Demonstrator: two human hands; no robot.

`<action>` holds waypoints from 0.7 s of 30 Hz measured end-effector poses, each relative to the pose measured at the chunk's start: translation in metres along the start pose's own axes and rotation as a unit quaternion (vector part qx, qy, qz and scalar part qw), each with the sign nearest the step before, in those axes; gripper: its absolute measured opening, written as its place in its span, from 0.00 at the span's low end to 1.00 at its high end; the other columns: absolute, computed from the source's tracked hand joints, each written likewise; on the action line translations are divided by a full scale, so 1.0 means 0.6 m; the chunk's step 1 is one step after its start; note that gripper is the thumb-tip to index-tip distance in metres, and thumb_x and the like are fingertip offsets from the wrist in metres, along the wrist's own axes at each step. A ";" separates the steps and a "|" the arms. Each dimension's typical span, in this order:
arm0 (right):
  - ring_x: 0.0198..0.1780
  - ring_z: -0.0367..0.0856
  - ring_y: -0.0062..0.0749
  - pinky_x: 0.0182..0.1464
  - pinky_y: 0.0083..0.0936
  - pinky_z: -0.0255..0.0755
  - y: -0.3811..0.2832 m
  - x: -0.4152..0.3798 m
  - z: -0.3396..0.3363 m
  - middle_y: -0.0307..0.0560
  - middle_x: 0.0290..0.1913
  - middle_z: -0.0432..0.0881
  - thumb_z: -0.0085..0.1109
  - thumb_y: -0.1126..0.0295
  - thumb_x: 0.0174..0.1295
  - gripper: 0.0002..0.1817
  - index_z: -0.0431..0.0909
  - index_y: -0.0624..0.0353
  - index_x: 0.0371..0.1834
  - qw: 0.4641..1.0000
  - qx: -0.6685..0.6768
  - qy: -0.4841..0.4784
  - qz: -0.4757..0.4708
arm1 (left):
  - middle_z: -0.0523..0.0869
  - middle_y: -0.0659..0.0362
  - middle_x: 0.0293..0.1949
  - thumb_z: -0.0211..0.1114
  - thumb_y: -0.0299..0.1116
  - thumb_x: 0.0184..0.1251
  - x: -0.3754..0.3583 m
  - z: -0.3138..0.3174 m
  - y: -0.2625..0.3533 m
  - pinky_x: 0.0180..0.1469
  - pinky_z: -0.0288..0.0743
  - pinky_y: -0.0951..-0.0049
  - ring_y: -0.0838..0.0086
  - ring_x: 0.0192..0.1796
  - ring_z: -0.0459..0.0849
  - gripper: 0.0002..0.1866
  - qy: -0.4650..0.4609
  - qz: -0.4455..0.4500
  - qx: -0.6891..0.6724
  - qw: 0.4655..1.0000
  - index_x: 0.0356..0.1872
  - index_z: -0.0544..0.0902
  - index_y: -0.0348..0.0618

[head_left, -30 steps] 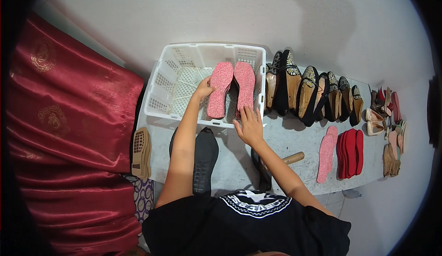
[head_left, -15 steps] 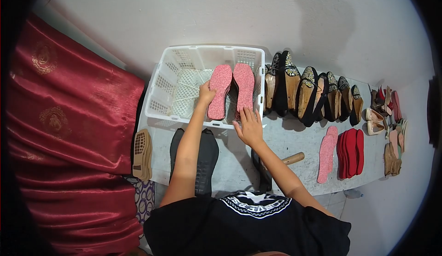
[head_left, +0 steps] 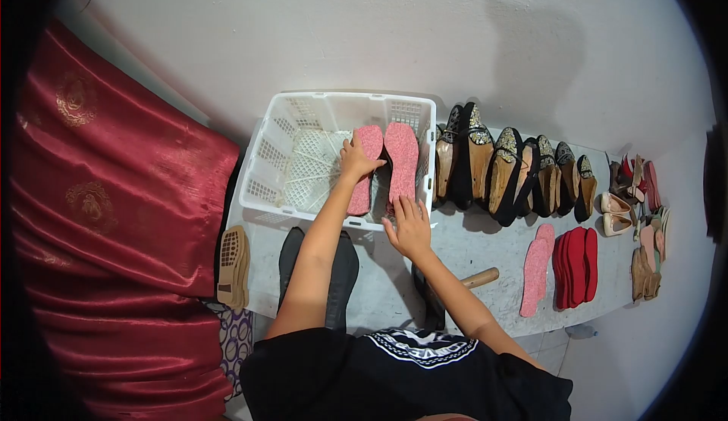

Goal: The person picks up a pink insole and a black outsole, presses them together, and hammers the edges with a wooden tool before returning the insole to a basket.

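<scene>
Two pink speckled insoles stand side by side in a white plastic basket, each over a darker layer. My left hand lies across the left insole, thumb at its right edge and fingers at its left, gripping its width. My right hand rests with fingers stretched out on the lower end of the right insole, by the front rim of the basket. The undersides of both insoles are mostly hidden.
Black shoes with glittery uppers on wooden lasts line the wall. Nearer are a pink insole stack, red insoles, a wooden-handled tool, black soles and tan soles. A red curtain hangs left.
My left hand has moved from the left insole's left edge to across its top. My right hand keeps its place on the right insole. The whole view has shifted slightly.
</scene>
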State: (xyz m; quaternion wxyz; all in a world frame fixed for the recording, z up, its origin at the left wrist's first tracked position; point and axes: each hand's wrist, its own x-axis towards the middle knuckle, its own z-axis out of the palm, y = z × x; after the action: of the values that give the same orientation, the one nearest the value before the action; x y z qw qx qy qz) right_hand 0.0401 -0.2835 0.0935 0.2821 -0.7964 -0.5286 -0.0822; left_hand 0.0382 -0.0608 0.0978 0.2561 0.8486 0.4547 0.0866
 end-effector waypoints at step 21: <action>0.58 0.67 0.45 0.63 0.40 0.52 0.002 -0.002 0.000 0.57 0.54 0.72 0.51 0.55 0.57 0.27 0.69 0.65 0.54 1.000 -0.006 -0.003 -0.004 | 0.66 0.50 0.56 0.74 0.43 0.35 0.027 0.046 -0.036 0.53 0.69 0.54 0.46 0.53 0.69 0.51 0.061 0.092 0.019 0.994 0.64 0.55 0.46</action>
State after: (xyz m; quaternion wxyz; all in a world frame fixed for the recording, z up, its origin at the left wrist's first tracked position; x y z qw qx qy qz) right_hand 0.0409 -0.2848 0.0928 0.2758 -0.7962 -0.5319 -0.0841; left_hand 0.0421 -0.0474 0.0617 0.2025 0.8848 0.3912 0.1523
